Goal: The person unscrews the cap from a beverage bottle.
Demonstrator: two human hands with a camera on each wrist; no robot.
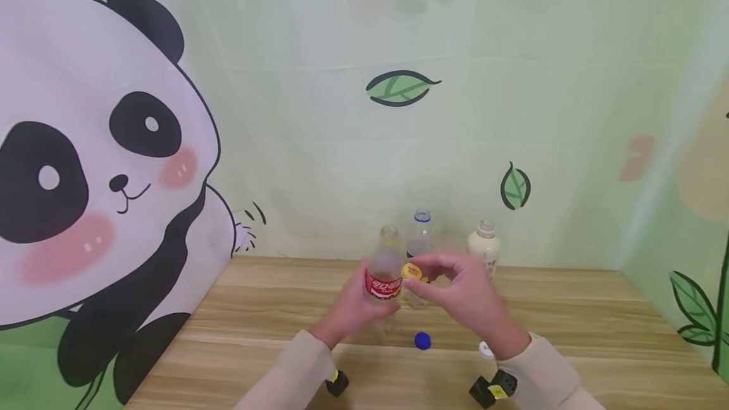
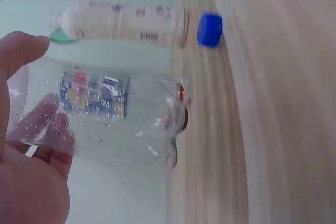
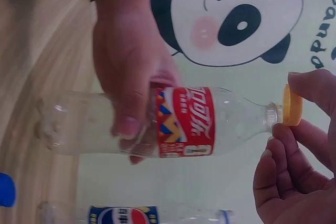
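My left hand (image 1: 364, 305) grips a clear plastic bottle (image 3: 236, 116) around its body, below and at the red label (image 3: 186, 121). The bottle is uncapped, and its open mouth (image 1: 389, 231) points up in the head view. Between thumb and fingers, my right hand (image 1: 464, 286) pinches a yellow bottle cap (image 1: 412, 272). In the head view the cap is beside the label, below the mouth; in the right wrist view it overlaps the neck's end. Droplets cling inside the bottle (image 2: 142, 114) in the left wrist view.
Behind the hands stand an uncapped clear bottle (image 1: 422, 233) with a blue neck ring and a cream-coloured bottle (image 1: 483, 245). A blue cap (image 1: 423, 340) and a white cap (image 1: 486, 350) lie on the wooden table (image 1: 256, 321). A panda-printed backdrop rises behind.
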